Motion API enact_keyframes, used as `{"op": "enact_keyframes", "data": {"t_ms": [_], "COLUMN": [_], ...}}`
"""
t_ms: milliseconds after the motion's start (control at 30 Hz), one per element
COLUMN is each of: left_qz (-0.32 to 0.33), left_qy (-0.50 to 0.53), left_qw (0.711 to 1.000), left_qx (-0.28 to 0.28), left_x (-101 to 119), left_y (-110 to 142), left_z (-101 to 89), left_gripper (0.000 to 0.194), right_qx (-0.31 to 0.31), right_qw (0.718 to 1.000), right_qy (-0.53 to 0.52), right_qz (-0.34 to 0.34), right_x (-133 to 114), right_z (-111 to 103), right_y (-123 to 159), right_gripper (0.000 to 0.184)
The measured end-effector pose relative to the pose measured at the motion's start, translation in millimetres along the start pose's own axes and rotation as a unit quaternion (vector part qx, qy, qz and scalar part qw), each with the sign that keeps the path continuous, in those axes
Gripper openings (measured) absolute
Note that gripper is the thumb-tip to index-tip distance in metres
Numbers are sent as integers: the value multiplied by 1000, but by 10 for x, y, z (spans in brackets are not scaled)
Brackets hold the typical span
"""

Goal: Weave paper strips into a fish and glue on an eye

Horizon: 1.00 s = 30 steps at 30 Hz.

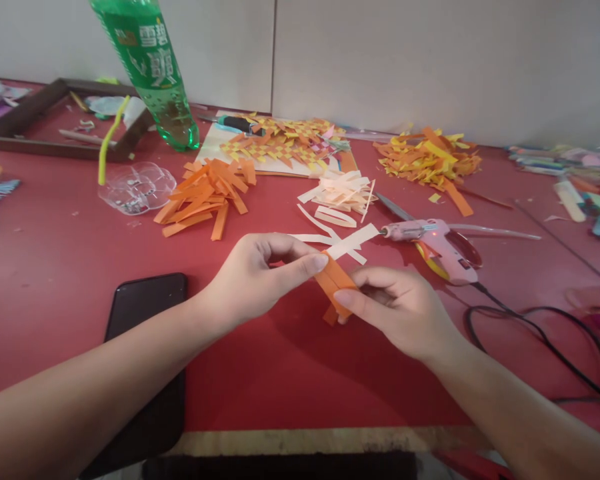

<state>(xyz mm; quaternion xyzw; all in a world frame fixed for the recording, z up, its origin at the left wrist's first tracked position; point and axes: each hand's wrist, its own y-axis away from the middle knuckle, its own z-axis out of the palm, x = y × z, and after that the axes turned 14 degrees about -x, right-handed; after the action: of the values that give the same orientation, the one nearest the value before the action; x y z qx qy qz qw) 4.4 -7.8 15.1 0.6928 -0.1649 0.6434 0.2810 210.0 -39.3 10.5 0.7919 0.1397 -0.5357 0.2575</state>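
Between my two hands are orange paper strips (336,275), laid side by side, with a pale cream paper strip (354,241) sticking out at their upper end. My left hand (263,270) pinches the upper end between thumb and fingers. Lower down, my right hand (397,303) grips the orange strips, its thumb on top and its fingers partly hidden behind. Just beyond them lie loose cream strips (325,233) and a pile of cream strips (345,190). A pile of orange strips (210,197) rests to the left.
At the right lies a pink glue gun (435,243) with its black cord (545,333), over scissors (393,205). A green bottle (155,73), clear bead box (137,189) and wooden frame (25,143) stand left. A phone (150,307) lies under my left forearm. Woven paper (280,143) is behind.
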Motion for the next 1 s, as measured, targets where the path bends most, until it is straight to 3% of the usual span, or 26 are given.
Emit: {"op": "enact_keyframes", "data": {"t_ms": [133,267,367,600,767,1000], "left_qz": [-11,-10,-20,-28,-19,-22], "left_qy": [23,56,63,41,43,51], "left_qw": [1000,997,997,999,999,998], "left_qx": [14,43,35,14,25,32], "left_x": [-20,-32,-22,-2,1,-9], "left_y": [-24,-48,-48,-38,-41,-35], "left_z": [-13,-45,-45,-29,-25,-31], "left_gripper": [24,24,25,22,23,20], "right_qx": [27,106,136,66,104,65], "right_qw": [999,990,986,997,993,997], "right_qy": [23,86,91,14,54,31], "right_qz": [-3,-37,-34,-38,-19,8], "right_x": [8,32,55,109,85,87], "right_z": [-24,-68,-91,-47,-46,-56], "right_y": [2,7,11,7,1,11], "right_gripper": [31,32,30,25,18,21]}}
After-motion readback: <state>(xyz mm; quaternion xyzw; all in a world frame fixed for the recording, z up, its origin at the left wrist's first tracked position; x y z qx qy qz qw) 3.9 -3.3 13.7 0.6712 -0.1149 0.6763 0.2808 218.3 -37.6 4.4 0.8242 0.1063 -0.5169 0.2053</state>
